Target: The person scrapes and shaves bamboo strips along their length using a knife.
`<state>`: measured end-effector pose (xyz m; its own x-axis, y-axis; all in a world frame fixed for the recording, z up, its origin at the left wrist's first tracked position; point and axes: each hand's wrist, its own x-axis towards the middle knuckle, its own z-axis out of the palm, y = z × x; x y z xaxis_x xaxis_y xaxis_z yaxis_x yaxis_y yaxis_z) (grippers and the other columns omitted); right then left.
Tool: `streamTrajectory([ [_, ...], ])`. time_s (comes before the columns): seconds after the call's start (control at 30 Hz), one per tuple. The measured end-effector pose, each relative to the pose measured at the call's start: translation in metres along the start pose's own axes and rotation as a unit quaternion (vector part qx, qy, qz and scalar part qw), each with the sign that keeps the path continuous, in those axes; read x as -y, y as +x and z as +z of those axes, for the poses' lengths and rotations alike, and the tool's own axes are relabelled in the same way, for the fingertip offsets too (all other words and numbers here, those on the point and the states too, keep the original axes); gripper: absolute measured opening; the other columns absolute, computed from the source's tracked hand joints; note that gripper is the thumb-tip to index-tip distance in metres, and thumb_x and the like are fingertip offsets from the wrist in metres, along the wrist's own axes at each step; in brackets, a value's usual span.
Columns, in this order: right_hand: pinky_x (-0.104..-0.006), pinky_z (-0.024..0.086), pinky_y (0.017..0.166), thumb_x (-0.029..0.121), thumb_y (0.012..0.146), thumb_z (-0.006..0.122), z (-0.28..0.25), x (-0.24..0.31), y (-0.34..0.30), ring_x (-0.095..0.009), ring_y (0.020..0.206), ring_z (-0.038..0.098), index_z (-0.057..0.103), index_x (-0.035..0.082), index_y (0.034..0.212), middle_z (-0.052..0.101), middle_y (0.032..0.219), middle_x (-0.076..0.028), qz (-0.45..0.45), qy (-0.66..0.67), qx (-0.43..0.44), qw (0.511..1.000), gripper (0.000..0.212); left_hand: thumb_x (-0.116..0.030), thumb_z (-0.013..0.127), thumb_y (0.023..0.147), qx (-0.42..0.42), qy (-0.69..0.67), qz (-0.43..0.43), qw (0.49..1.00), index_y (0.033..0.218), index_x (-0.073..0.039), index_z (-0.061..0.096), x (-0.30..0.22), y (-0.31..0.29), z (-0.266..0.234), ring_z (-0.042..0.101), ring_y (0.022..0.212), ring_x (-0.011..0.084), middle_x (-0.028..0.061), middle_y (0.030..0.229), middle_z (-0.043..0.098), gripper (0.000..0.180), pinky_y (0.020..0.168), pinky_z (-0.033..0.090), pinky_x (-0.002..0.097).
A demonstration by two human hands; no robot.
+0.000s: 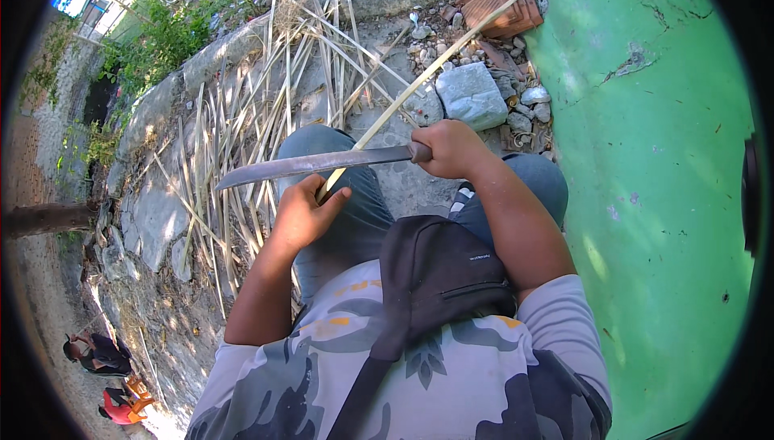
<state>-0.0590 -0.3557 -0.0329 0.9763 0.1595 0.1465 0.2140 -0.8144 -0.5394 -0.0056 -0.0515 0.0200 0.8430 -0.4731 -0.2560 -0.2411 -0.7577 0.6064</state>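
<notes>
My right hand (pixel 448 148) is wrapped round the handle of a machete (pixel 310 165). Its long, worn blade points left and lies across a pale, narrow bamboo strip (pixel 419 79). The near end of that strip is gripped in my left hand (pixel 308 213), just below the blade. From there the strip slants up and away to the right, its far tip over a stack of clay roof tiles (pixel 501 10). Blade and strip cross above my left knee, apparently touching. The handle is mostly hidden by my fingers.
Many loose bamboo strips (pixel 266 93) lie on the ground ahead and to the left. A pale stone block (pixel 471 96) sits among rubble ahead right. A green wall (pixel 645 158) runs along my right. Two people (pixel 97 353) are at the far lower left, near an orange chair (pixel 139 398).
</notes>
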Motion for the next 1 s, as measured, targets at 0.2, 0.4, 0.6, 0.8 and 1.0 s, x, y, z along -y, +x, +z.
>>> streamTrajectory([
  [0.2, -0.0492, 0.054, 0.070, 0.025, 0.074, 0.073, -0.001, 0.003, 0.000, -0.037, 0.079, 0.069, 0.066, 0.013, 0.082, 0.070, 0.081, -0.013, 0.023, -0.013, 0.010, 1.000, 0.016, -0.039, 0.079, 0.089, 0.003, -0.057, 0.006, 0.998, 0.077, 0.000, 0.058, 0.005, 0.000, 0.001, 0.045, 0.058, 0.0145, 0.0064, 0.060, 0.051, 0.046, 0.055, 0.041, 0.0357],
  [0.4, -0.0497, 0.054, 0.070, 0.026, 0.075, 0.074, -0.002, 0.005, 0.001, -0.037, 0.080, 0.069, 0.066, 0.013, 0.083, 0.070, 0.081, -0.013, 0.029, -0.027, 0.013, 0.999, 0.017, -0.041, 0.078, 0.089, 0.002, -0.057, 0.005, 0.998, 0.076, 0.000, 0.058, 0.010, 0.002, 0.002, 0.044, 0.057, 0.0155, 0.0072, 0.059, 0.051, 0.048, 0.055, 0.040, 0.0361],
  [0.6, -0.0496, 0.054, 0.070, 0.027, 0.076, 0.074, -0.001, 0.002, 0.000, -0.038, 0.080, 0.069, 0.066, 0.013, 0.084, 0.071, 0.082, -0.013, 0.030, -0.020, 0.022, 0.999, 0.019, -0.042, 0.077, 0.090, 0.000, -0.050, 0.016, 0.999, 0.078, 0.000, 0.060, 0.006, 0.000, 0.000, 0.046, 0.057, 0.0170, 0.0087, 0.059, 0.053, 0.047, 0.055, 0.041, 0.0367],
  [0.8, -0.0494, 0.054, 0.071, 0.028, 0.076, 0.075, -0.003, 0.002, -0.001, -0.038, 0.080, 0.069, 0.067, 0.013, 0.084, 0.071, 0.082, -0.014, 0.037, -0.019, 0.025, 0.999, 0.019, -0.042, 0.077, 0.090, 0.002, -0.040, 0.009, 0.999, 0.080, 0.001, 0.061, 0.003, 0.000, -0.001, 0.047, 0.057, 0.0168, 0.0085, 0.060, 0.054, 0.047, 0.056, 0.042, 0.0364],
  [1.0, -0.0489, 0.054, 0.071, 0.028, 0.076, 0.075, 0.000, 0.001, 0.000, -0.037, 0.082, 0.070, 0.068, 0.012, 0.084, 0.071, 0.083, -0.014, 0.034, -0.010, 0.027, 0.999, 0.019, -0.040, 0.078, 0.090, 0.003, -0.064, 0.004, 0.998, 0.079, 0.000, 0.061, 0.007, 0.001, 0.002, 0.048, 0.057, 0.0148, 0.0066, 0.060, 0.054, 0.044, 0.056, 0.042, 0.0350],
])
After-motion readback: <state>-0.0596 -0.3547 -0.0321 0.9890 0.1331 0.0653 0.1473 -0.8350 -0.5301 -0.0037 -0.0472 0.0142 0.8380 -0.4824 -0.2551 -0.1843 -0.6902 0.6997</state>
